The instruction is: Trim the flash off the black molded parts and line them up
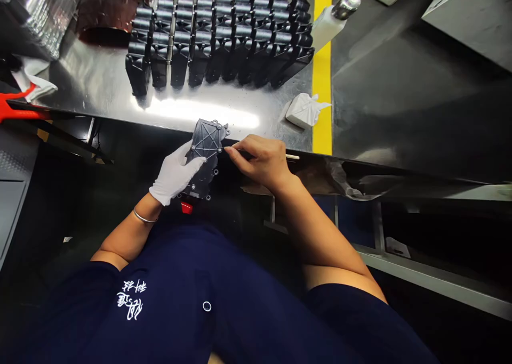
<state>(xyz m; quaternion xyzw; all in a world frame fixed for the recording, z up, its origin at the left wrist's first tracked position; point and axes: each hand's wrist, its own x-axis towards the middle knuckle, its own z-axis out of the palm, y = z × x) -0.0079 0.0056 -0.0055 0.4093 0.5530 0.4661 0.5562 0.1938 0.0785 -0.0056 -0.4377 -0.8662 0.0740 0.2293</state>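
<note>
A black ribbed cover (pixel 208 140), with X-shaped ribs and small holed lugs along its side, is tilted up in front of the bench edge. My left hand (pixel 178 175), in a white glove, grips it from the left with the thumb across its face. My bare right hand (pixel 262 159) pinches a thin, pale wooden stick (pixel 293 156). The stick's rear end pokes out to the right of the hand. Its other end points at a lug on the cover's right side; whether it touches cannot be made out.
Rows of similar black covers (pixel 220 39) stand on the metal bench (pixel 100 95). Right of them are a white bottle (pixel 326 28) with a silvery top and a small white wrapped bundle (pixel 303 111) near yellow tape (pixel 322 87). A red-orange object (pixel 20 105) lies left.
</note>
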